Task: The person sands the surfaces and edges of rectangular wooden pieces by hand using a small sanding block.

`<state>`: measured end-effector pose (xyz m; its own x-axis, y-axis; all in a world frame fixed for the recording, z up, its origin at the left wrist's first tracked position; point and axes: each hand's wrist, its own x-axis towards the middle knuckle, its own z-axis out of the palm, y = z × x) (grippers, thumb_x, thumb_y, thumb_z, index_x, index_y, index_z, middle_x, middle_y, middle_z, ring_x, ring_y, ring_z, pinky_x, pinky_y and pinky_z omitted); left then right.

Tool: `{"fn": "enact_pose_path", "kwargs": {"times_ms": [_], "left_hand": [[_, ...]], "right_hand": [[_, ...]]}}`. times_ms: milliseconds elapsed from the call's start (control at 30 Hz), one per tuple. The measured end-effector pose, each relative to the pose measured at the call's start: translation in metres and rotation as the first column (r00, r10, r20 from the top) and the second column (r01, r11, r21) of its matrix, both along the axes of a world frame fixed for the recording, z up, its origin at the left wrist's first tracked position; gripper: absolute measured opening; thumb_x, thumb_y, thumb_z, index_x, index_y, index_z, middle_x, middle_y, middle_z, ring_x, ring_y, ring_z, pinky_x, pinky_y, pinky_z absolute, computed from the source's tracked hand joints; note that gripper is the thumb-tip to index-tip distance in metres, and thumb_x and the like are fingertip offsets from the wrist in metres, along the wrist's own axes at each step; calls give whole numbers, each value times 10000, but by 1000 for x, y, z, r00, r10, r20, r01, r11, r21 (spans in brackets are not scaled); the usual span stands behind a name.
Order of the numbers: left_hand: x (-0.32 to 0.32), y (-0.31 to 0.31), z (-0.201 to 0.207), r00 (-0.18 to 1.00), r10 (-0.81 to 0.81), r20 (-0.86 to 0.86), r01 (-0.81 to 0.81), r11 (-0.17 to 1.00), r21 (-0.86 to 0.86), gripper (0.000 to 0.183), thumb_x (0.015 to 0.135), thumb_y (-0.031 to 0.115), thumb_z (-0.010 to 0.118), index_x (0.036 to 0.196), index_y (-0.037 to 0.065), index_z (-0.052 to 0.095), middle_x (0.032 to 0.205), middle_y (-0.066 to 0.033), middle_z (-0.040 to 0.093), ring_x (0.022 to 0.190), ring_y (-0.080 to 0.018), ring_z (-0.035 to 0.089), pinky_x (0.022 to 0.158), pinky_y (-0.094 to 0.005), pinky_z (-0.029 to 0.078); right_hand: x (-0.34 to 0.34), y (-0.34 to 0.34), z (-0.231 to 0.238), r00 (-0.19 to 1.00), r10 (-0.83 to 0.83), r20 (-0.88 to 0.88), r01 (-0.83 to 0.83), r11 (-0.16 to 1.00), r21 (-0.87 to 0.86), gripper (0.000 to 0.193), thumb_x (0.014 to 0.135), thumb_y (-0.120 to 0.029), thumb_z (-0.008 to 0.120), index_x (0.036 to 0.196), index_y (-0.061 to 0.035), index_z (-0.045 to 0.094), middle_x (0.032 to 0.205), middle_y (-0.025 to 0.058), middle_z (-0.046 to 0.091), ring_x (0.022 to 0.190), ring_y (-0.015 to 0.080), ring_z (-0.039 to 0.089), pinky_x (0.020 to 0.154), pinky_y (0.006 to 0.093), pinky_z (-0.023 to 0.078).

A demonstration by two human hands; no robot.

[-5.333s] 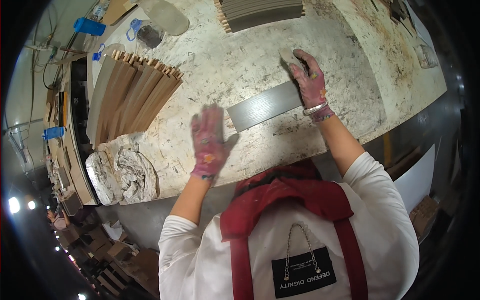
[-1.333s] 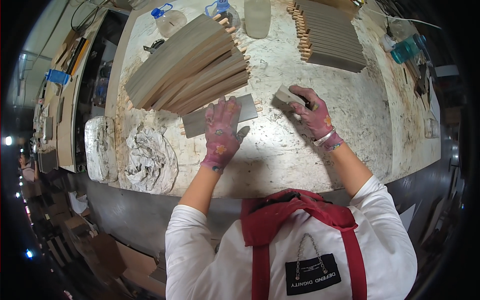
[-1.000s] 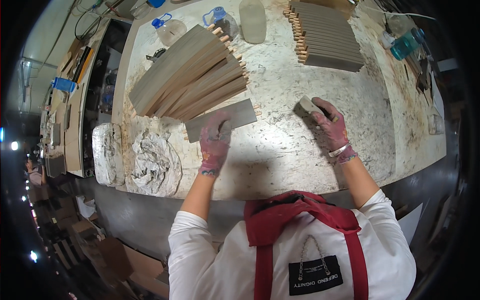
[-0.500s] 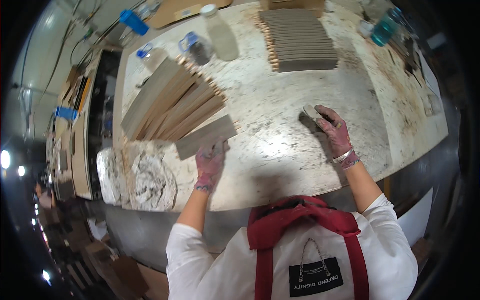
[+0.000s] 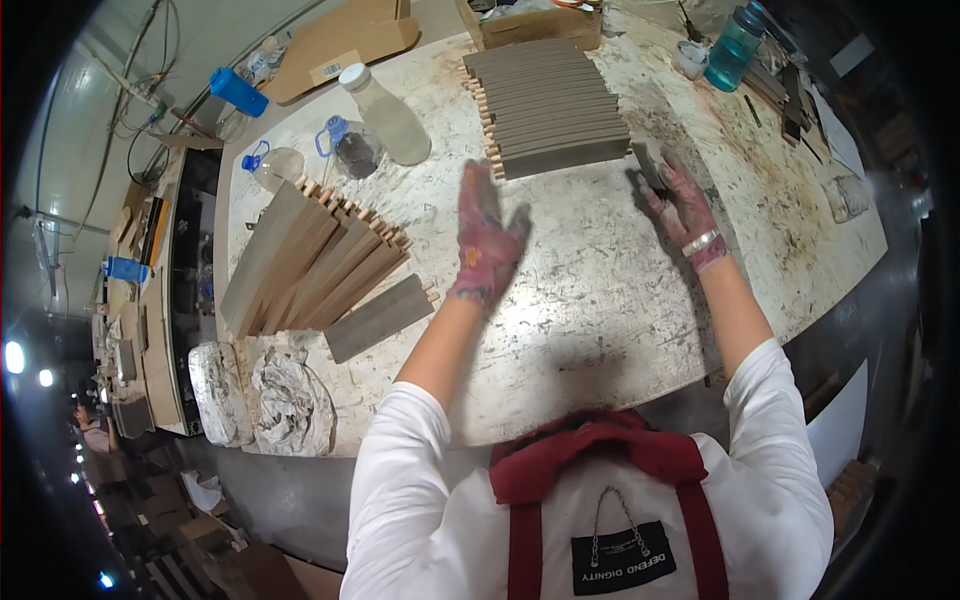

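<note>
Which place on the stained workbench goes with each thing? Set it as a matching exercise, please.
Things:
1. teal plastic water bottle
2. single grey flat wooden slat
3. small dark sanding block
4. neat stack of grey wooden slats

Places:
A. in the grip of the gloved right hand
B. far right corner of the bench
C. far side, ahead of the raised left hand
D. alone, beside the fanned pile of slats

Pairs: 1-B, 2-D, 3-A, 4-C
</note>
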<state>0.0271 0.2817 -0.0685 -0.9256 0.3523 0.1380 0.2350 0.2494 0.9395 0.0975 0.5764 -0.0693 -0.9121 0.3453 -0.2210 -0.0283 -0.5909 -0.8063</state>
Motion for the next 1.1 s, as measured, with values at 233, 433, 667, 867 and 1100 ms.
{"fn": "enact_pose_path", "kwargs": {"times_ms": [233, 433, 667, 867, 1100], "left_hand": [[-74, 30, -41, 994, 91, -62, -90, 996, 15, 795, 839, 87, 720, 1489, -16, 275, 1488, -163, 371, 1339, -250, 444, 1111, -317, 362], [-68, 42, -43, 926, 372, -71, -370, 928, 42, 472, 820, 200, 749, 1214, 5, 575, 1126, -117, 541, 953, -207, 585, 802, -323, 520], [8, 11, -11, 917, 261, 302, -304, 947, 104, 303, 830, 228, 772, 1019, 28, 644, 1012, -87, 576, 868, -188, 574, 788, -305, 482], [38, -31, 0, 997, 75, -24, -76, 841, -535, 498, 807, 332, 772, 1198, 67, 614, 1113, -139, 612, 988, -297, 612, 864, -371, 497], [63, 6, 12, 744, -529, -408, 166, 737, -655, 868, 660, 458, 828, 1404, 155, 500, 1458, -139, 431, 1397, -332, 348, 1145, -550, 221]], "right_hand": [[-64, 4, -6, 999, 31, -10, -30, 990, 136, 679, 904, -102, 677, 1497, -113, 347, 1429, 136, 478, 1136, 191, 565, 870, 327, 538], [-57, 11, -22, 980, 189, -63, -180, 976, 122, 677, 902, -122, 680, 1492, -75, 352, 1424, 150, 479, 1100, 193, 590, 839, 318, 530], [14, 1, 10, 969, 238, 70, -248, 937, 245, 647, 907, -259, 672, 1451, -27, 410, 1174, 67, 566, 1090, 187, 582, 878, 314, 519], [53, -3, -4, 954, 279, 106, -281, 960, 4, 601, 938, -194, 651, 1444, -6, 387, 1137, 76, 637, 955, 179, 636, 783, 280, 507], [83, -5, -28, 991, -53, 119, 27, 977, 212, 525, 898, -224, 660, 1328, 39, 515, 1151, 92, 585, 1011, 168, 577, 852, 312, 500]]}}
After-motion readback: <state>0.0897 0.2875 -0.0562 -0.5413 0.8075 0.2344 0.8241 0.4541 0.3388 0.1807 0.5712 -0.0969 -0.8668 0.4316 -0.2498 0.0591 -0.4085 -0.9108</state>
